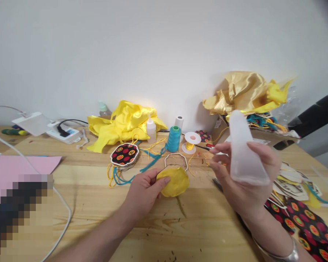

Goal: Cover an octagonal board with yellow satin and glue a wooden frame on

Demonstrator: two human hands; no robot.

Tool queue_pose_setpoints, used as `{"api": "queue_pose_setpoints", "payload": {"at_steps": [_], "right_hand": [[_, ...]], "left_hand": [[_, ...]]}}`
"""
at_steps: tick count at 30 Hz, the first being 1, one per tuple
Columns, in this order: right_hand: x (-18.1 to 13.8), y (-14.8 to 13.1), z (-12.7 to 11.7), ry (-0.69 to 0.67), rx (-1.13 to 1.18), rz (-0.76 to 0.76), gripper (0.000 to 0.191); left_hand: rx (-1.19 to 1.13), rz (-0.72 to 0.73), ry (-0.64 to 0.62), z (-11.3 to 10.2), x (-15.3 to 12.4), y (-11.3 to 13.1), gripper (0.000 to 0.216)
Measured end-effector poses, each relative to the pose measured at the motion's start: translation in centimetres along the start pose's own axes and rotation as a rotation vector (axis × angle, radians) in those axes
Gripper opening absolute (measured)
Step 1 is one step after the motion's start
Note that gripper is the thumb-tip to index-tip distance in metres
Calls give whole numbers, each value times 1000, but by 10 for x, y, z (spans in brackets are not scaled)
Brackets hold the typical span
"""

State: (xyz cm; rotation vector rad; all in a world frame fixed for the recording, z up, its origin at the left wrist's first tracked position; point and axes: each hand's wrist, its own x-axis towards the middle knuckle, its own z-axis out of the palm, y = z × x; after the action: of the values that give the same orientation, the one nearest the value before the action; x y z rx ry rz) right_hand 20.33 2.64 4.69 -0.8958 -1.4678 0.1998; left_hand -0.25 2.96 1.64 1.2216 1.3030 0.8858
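My left hand [144, 189] rests on the wooden table [98, 203] and pinches the edge of a round yellow fabric piece [174, 181]. Just behind that piece lies a white octagonal frame [176, 158]. My right hand [240, 178] is raised above the table, its fingers wrapped round a translucent white squeeze bottle [243, 151] held upright. A metal bangle [282, 253] sits on that wrist.
A stack of black patterned shapes [124, 155] with yellow and teal cords, a teal thread cone [174, 138], a yellow thread spool [190, 142] and a small glue bottle [151, 129] stand behind. Yellow cloth [123, 123], gold cloth [246, 92] on a box, pink paper [13, 169], patterned fabric [303, 222].
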Motion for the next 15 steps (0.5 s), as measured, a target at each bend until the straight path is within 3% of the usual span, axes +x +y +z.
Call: {"api": "queue_pose_setpoints", "payload": {"at_steps": [3, 5, 9, 15], "right_hand": [[4, -1, 0, -68, 169, 96, 52], [4, 3, -1, -43, 212, 140, 35], [2, 20, -1, 15, 82, 197, 9], [6, 46, 2, 39, -66, 310, 33]], "left_hand": [[-14, -4, 15, 1, 0, 3, 24], [-24, -4, 13, 2, 0, 4, 24], [-6, -2, 5, 1, 0, 1, 25], [47, 10, 3, -1, 0, -1, 27]]}}
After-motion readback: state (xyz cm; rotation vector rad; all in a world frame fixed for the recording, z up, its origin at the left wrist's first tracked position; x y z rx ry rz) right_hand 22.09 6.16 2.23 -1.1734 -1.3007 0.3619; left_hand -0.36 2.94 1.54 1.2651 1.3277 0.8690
